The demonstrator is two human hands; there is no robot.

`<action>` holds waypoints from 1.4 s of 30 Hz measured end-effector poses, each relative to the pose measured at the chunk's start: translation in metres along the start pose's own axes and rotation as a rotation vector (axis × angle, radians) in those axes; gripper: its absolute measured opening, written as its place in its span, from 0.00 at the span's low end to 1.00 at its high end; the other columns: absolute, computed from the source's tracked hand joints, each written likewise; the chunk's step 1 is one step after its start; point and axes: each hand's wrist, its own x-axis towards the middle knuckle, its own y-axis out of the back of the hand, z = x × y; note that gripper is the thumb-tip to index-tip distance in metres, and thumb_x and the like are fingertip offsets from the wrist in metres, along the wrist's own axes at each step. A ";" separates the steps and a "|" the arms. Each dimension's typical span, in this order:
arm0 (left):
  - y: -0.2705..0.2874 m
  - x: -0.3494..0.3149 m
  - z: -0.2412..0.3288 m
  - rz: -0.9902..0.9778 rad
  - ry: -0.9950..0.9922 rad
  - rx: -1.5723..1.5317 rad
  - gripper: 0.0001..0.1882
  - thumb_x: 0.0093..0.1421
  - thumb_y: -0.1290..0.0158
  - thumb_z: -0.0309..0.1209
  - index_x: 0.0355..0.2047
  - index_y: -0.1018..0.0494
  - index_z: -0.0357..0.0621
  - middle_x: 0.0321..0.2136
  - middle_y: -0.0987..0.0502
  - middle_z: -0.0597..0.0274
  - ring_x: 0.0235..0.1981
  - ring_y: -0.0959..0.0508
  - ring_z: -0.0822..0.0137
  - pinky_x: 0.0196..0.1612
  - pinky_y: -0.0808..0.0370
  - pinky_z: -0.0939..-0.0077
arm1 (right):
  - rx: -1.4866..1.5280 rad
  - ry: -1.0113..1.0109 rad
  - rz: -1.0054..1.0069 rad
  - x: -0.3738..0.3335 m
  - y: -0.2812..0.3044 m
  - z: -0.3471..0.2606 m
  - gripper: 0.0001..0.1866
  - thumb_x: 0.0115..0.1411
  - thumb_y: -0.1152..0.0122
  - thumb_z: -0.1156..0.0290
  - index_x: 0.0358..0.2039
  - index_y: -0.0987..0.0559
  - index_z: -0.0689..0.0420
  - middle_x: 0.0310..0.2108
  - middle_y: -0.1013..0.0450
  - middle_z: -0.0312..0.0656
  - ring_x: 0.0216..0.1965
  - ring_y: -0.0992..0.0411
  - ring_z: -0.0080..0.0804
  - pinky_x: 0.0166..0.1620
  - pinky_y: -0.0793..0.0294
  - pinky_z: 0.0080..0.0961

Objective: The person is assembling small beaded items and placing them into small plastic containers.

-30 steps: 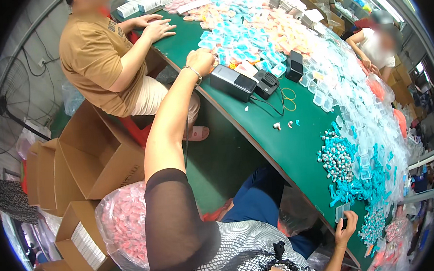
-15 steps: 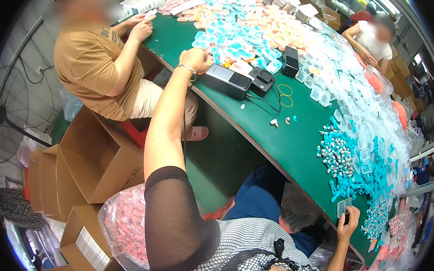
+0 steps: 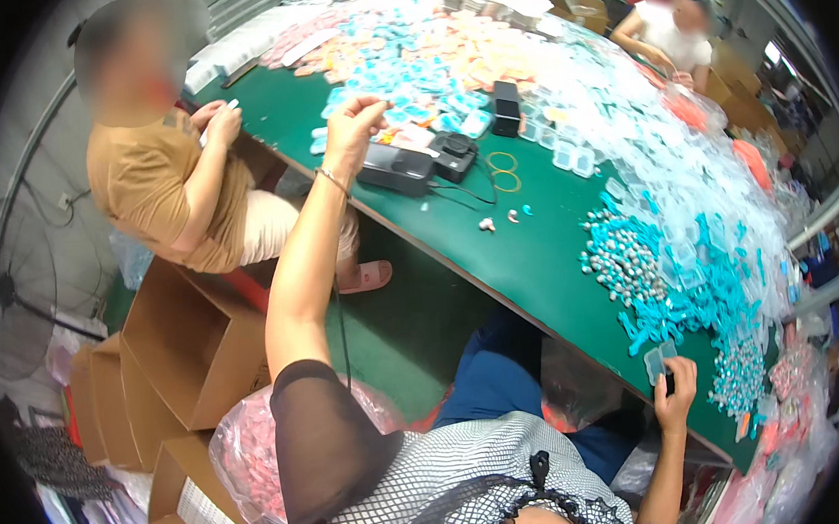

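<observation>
My left hand (image 3: pixel 354 131) is stretched out over the far left of the table, beside the black box-shaped device (image 3: pixel 397 169). Its thumb and fingertips are pinched together, and whatever lies between them is too small to make out. Beyond it spreads a heap of blue and orange small cases (image 3: pixel 399 81). At the near right edge of the table, my right hand (image 3: pixel 676 398) grips a clear plastic case (image 3: pixel 658 361). Just past that case lie turquoise cord-like pieces (image 3: pixel 701 307) and a pile of silvery beads-like parts (image 3: pixel 623 267).
A small black fan-like device (image 3: pixel 453 154) with a cable, a black block (image 3: pixel 505 109) and yellow rubber bands (image 3: pixel 503 172) lie on the green table (image 3: pixel 475 235). Clear cases (image 3: pixel 576 156) cover its far side. Left are a seated person (image 3: pixel 160 182) and cardboard boxes (image 3: pixel 189 343); another person (image 3: pixel 680 40) sits opposite.
My left hand has lifted away from the coloured heap, its fingers now pinched. The right hand keeps its grip on the clear case. The view has shifted, and the person at left has lowered their hands.
</observation>
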 end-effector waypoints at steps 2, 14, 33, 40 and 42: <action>-0.067 -0.030 0.003 -0.150 -0.053 0.030 0.08 0.60 0.42 0.26 0.39 0.24 0.36 0.33 0.19 0.60 0.27 0.24 0.77 0.30 0.29 0.86 | 0.000 -0.006 0.019 -0.007 0.002 0.001 0.13 0.50 0.42 0.76 0.38 0.25 0.63 0.38 0.29 0.53 0.42 0.31 0.54 0.47 0.31 0.43; -0.336 -0.256 -0.057 -0.483 -0.653 0.254 0.10 0.50 0.37 0.17 0.34 0.21 0.40 0.30 0.20 0.56 0.28 0.20 0.63 0.30 0.23 0.72 | 0.498 -0.297 0.325 0.011 0.001 -0.025 0.10 0.57 0.37 0.77 0.41 0.21 0.60 0.36 0.23 0.41 0.37 0.24 0.31 0.42 0.26 0.27; -0.318 -0.247 -0.095 -0.442 -0.375 0.894 0.07 0.52 0.38 0.29 0.34 0.21 0.48 0.31 0.23 0.60 0.33 0.22 0.54 0.35 0.28 0.60 | 0.834 -0.585 0.342 -0.027 0.002 0.018 0.06 0.58 0.39 0.82 0.37 0.21 0.63 0.32 0.26 0.32 0.31 0.31 0.13 0.35 0.30 0.13; -0.338 -0.232 -0.097 -0.561 -0.389 1.170 0.07 0.51 0.38 0.32 0.32 0.20 0.49 0.28 0.22 0.59 0.30 0.20 0.54 0.33 0.26 0.58 | 0.853 -0.648 0.350 -0.026 -0.005 0.019 0.07 0.57 0.37 0.81 0.37 0.20 0.64 0.31 0.25 0.32 0.30 0.31 0.13 0.34 0.30 0.12; -0.344 -0.231 -0.095 -0.627 -0.379 1.316 0.06 0.51 0.39 0.32 0.31 0.20 0.49 0.27 0.22 0.57 0.31 0.20 0.52 0.33 0.25 0.57 | 0.803 -0.638 0.342 -0.028 -0.010 0.019 0.06 0.57 0.37 0.81 0.37 0.20 0.63 0.32 0.25 0.32 0.30 0.31 0.13 0.33 0.30 0.12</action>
